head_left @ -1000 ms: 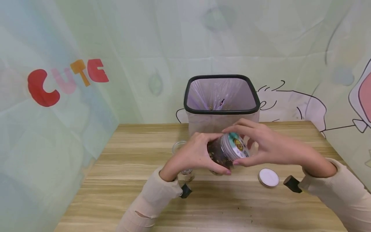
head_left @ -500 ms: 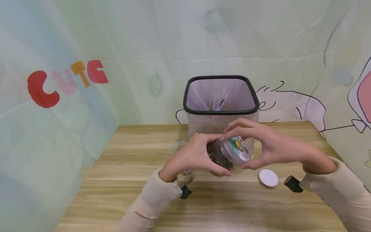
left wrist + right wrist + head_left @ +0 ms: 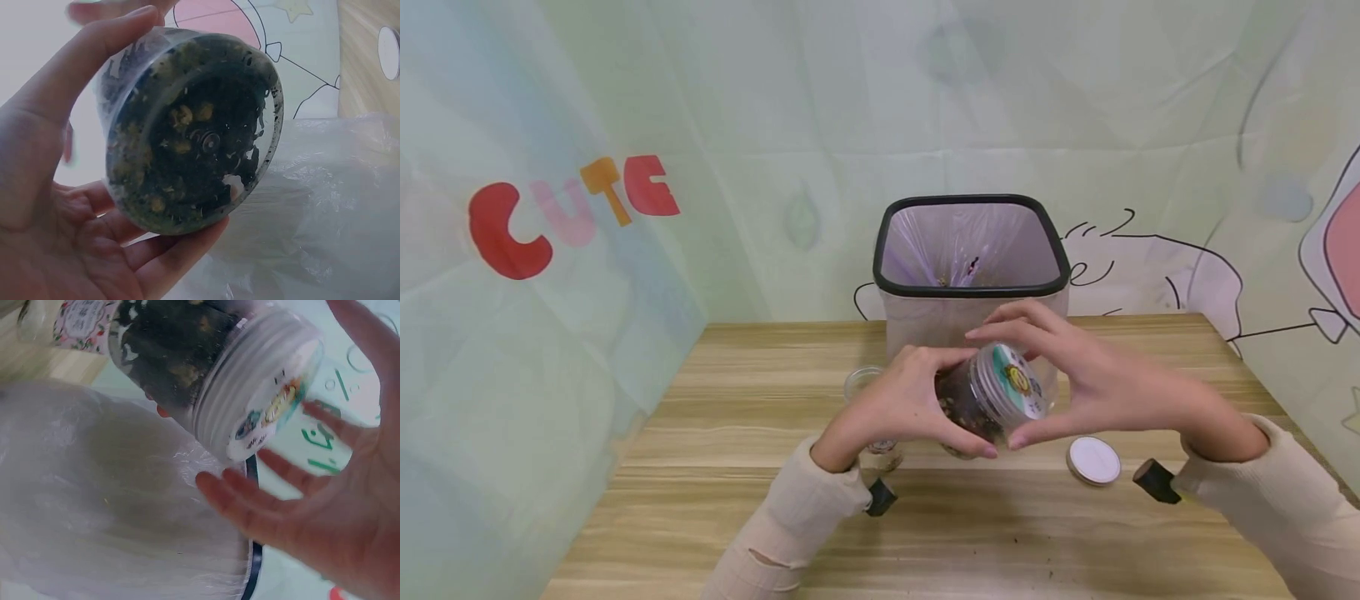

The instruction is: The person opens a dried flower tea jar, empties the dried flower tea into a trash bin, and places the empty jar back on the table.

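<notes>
pale wooden tabletop [image 3: 662,500] below, left hand [image 3: 906,404] grips a clear cylindrical plastic jar [image 3: 962,398], lidded end [image 3: 1019,381] toward the spread, empty right hand [image 3: 1097,387]

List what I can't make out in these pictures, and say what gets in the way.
- Print on the held jar's lid: too small in the head view, blurred in the right wrist view.
- Clear container on the table: in the head view, partly hidden behind the left hand.
- Bottom of the bin: in the head view, hidden by its front wall and liner.
- Dark specks: too small to identify in the head view.
</notes>
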Demonstrator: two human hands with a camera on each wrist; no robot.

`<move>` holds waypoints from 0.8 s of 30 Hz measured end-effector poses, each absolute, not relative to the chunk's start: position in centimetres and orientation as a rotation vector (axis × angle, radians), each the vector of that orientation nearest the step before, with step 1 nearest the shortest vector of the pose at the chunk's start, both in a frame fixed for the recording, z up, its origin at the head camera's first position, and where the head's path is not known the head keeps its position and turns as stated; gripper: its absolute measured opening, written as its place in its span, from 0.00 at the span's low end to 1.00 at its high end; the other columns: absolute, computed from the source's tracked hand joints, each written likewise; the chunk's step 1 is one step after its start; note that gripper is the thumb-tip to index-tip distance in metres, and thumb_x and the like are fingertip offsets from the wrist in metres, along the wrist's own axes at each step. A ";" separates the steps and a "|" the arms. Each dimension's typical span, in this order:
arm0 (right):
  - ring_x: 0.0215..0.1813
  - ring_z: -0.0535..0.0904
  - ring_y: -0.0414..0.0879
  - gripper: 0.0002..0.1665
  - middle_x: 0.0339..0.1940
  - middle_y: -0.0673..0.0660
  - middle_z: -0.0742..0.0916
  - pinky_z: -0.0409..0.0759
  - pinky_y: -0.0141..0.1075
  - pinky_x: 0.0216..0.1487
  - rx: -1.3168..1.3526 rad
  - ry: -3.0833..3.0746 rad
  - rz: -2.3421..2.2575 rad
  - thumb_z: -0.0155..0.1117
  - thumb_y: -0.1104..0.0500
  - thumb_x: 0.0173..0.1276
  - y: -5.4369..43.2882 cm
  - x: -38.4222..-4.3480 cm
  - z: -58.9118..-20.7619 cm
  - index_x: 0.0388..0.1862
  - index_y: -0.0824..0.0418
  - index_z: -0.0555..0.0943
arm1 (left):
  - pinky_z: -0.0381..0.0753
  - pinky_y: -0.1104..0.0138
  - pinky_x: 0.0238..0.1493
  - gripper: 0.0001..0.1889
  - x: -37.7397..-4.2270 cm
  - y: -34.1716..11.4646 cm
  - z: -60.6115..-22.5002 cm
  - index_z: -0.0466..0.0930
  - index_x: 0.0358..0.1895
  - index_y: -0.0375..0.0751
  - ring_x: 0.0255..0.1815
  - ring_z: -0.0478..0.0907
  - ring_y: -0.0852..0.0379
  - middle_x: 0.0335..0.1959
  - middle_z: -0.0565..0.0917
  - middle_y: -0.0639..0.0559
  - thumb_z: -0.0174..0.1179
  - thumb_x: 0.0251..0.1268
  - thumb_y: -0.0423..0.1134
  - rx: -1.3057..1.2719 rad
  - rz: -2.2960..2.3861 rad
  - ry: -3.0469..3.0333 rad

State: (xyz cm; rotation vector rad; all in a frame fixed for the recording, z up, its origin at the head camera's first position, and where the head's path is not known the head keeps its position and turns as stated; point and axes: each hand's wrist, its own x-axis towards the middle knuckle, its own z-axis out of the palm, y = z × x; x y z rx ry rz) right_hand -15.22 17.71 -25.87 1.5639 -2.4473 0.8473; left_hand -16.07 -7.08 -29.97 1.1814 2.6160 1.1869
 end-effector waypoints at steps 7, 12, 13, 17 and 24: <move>0.46 0.74 0.37 0.42 0.58 0.45 0.75 0.81 0.33 0.39 1.337 -2.632 0.707 0.74 0.38 0.59 17.3 -14.6 -26.2 0.67 0.52 0.70 | 0.82 0.72 0.41 0.37 -16.1 -7.1 -30.0 0.80 0.55 0.52 0.41 0.79 0.67 0.41 0.82 0.65 0.83 0.35 0.54 1.180 1.211 2.591; 0.44 0.76 0.37 0.42 0.56 0.46 0.77 0.83 0.33 0.38 1.369 -2.617 0.788 0.77 0.41 0.58 17.5 -14.9 -26.3 0.66 0.53 0.72 | 0.81 0.71 0.43 0.41 -16.0 -7.1 -29.9 0.79 0.60 0.51 0.42 0.79 0.67 0.43 0.82 0.65 0.83 0.35 0.54 1.165 1.207 2.592; 0.45 0.76 0.37 0.42 0.56 0.45 0.77 0.83 0.34 0.38 1.382 -2.611 0.806 0.77 0.42 0.58 17.6 -15.0 -26.3 0.67 0.53 0.72 | 0.81 0.71 0.43 0.42 -16.0 -7.1 -29.9 0.79 0.61 0.50 0.43 0.79 0.67 0.44 0.82 0.64 0.83 0.35 0.54 1.160 1.204 2.596; 0.48 0.76 0.38 0.42 0.57 0.44 0.76 0.84 0.34 0.40 1.424 -2.591 0.852 0.78 0.43 0.57 17.8 -15.2 -26.2 0.68 0.52 0.72 | 0.81 0.70 0.45 0.45 -16.0 -7.2 -29.9 0.78 0.64 0.50 0.45 0.78 0.66 0.45 0.82 0.63 0.84 0.34 0.54 1.138 1.189 2.615; 0.50 0.75 0.39 0.45 0.60 0.45 0.76 0.84 0.34 0.42 1.444 -2.574 0.899 0.79 0.44 0.56 17.9 -15.3 -26.2 0.69 0.54 0.71 | 0.81 0.70 0.46 0.45 -15.9 -7.3 -29.8 0.77 0.64 0.48 0.46 0.78 0.66 0.46 0.82 0.62 0.84 0.35 0.52 1.139 1.188 2.613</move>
